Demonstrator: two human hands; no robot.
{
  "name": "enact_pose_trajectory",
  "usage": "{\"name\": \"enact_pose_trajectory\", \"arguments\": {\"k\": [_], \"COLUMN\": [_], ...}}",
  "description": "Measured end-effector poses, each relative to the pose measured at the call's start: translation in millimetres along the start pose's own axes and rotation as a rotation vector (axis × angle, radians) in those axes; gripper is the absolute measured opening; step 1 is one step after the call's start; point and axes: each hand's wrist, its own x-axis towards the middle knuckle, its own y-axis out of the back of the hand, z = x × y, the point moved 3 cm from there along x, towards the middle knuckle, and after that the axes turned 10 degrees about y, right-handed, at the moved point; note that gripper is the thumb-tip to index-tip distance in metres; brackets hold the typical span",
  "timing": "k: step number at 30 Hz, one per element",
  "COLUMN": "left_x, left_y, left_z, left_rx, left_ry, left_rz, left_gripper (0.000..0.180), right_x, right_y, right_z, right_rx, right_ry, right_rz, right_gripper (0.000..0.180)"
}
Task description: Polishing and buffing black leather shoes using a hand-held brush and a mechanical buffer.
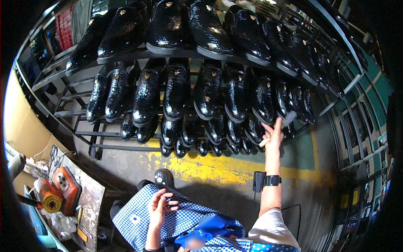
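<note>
- Head view, right of centre: the right hand (275, 133) is raised to the rack (126, 53), fingers closed on a small brush (282, 124) whose pale tip meets a glossy black shoe (289, 101) at the right end of the middle row.
- Lower centre: the left hand (158, 208) lies open and empty on the blue checked apron (189, 218).
- Step in hand, as I judge it: brushing shoes on the rack, one by one.
- Next move calls for a steady wrist and light strokes along the shoe.
</note>
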Motion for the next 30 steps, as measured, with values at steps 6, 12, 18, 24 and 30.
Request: {"name": "enact_pose_trajectory", "arguments": {"k": [6,12,18,24,30], "left_x": [3,5,3,3,3], "left_y": [-1,-2,-5,-2,-1], "left_z": [-4,-4,-4,-5,-3], "left_rx": [0.007,0.001,0.003,0.031,0.014], "left_ry": [-0.02,-0.021,-0.02,-0.013,-0.025], "left_rz": [-0.004,-0.023,0.009,0.017,0.012], "left_gripper": [0.026,0.026,0.025,0.026,0.027], "right_x": [54,72,25,-58,-109], "right_y": [22,42,96,116,100], "right_z": [-30,-38,1,36,63], "right_rx": [0.127,0.131,0.566,0.862,0.729], "right_ry": [0.064,-0.034,-0.007,-0.217,-0.287], "right_rz": [0.104,0.051,-0.072,-0.203,-0.304], "right_gripper": [0.069,0.047,0.04,0.066,0.05]}}
